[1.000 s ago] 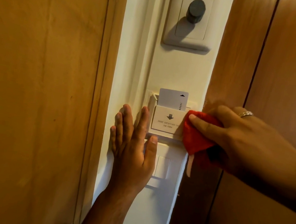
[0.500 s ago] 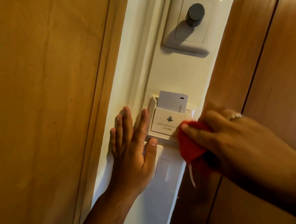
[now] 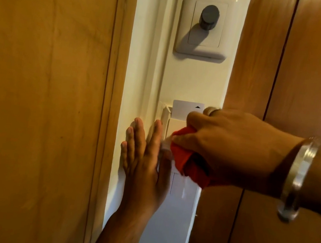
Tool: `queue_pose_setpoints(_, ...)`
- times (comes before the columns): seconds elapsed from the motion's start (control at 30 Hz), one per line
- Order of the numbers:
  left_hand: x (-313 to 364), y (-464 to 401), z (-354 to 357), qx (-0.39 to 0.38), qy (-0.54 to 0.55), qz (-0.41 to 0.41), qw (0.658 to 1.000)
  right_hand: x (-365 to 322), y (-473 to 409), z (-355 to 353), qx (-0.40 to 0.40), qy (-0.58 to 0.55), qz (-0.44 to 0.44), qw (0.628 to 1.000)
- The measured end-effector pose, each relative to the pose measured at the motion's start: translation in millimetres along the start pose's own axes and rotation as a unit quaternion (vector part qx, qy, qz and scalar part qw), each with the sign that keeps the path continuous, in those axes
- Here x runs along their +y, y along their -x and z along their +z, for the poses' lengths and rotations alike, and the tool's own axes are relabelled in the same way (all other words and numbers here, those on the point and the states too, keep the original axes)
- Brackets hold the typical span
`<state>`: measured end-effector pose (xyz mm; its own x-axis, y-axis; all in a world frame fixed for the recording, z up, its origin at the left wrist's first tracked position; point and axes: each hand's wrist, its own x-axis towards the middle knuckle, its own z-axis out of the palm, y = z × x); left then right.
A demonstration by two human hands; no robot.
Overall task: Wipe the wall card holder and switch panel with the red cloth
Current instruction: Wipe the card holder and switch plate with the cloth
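Card holder (image 3: 172, 126) is getting the attention right now, only one view here, the head cam looking down at a white strip of wall (image 3: 194, 76) between wooden panels (image 3: 42, 85). The right hand (image 3: 225, 148) has its fingers clenched around the bunched red cloth (image 3: 187, 161) and presses it on the holder's front, low down where it meets the switch panel (image 3: 182, 187). The left hand (image 3: 142, 159) lies flat on the wall just beside the holder, fingers released and spread, holding nothing. I'd say it's roughly midway: the holder is being rubbed, the switch panel below looks mostly untouched so far. A white key card (image 3: 185, 110) sticks up out of the slot and could get knocked. The dimmer knob (image 3: 209, 16) sits well above. The left thumb overlaps the panel's edge, kinda in the way.
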<state>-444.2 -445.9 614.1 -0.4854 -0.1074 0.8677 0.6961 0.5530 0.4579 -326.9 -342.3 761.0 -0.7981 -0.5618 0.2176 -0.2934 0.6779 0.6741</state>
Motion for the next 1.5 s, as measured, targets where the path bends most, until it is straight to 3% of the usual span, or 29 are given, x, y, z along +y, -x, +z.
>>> queue_pose_setpoints(0.1,-1,0,2,0.001,-0.014,0.006,1.000,0,-4,-3,0.055,0.024,0.019,0.998)
queue_pose_setpoints(0.23,-3,1,1,-0.003,-0.014,0.011,1.000,-4,-2,12,0.012,0.001,-0.018,1.000)
queue_pose_setpoints(0.37,-1,0,1,0.010,-0.022,0.018,1.000,13,14,10,0.060,0.002,0.052,0.997)
queue_pose_setpoints(0.5,-2,1,4,0.024,-0.011,0.016,1.000,7,30,35,0.006,0.004,0.023,1.000)
queue_pose_setpoints(0.67,0,-1,5,0.032,-0.008,0.012,0.999,34,41,30,0.087,-0.003,0.110,0.990)
queue_pose_setpoints(0.8,0,0,4,0.033,-0.010,0.014,0.999,14,42,44,0.024,-0.005,0.047,0.999)
queue_pose_setpoints(0.97,-2,0,3,0.014,-0.018,0.018,1.000,5,23,24,0.083,-0.010,0.065,0.994)
queue_pose_setpoints(1.1,-1,1,1,-0.006,-0.015,0.014,1.000,-7,0,15,0.051,-0.002,-0.008,0.999)
queue_pose_setpoints(1.23,-1,1,0,-0.010,0.003,0.009,1.000,2,-10,1,0.114,0.008,0.039,0.993)
queue_pose_setpoints(1.4,-2,1,-3,-0.018,-0.021,0.024,0.999,-4,7,18,0.023,-0.003,-0.022,0.999)
queue_pose_setpoints(1.5,-2,1,-2,-0.009,-0.016,0.030,0.999,8,10,15,0.080,0.003,0.033,0.996)
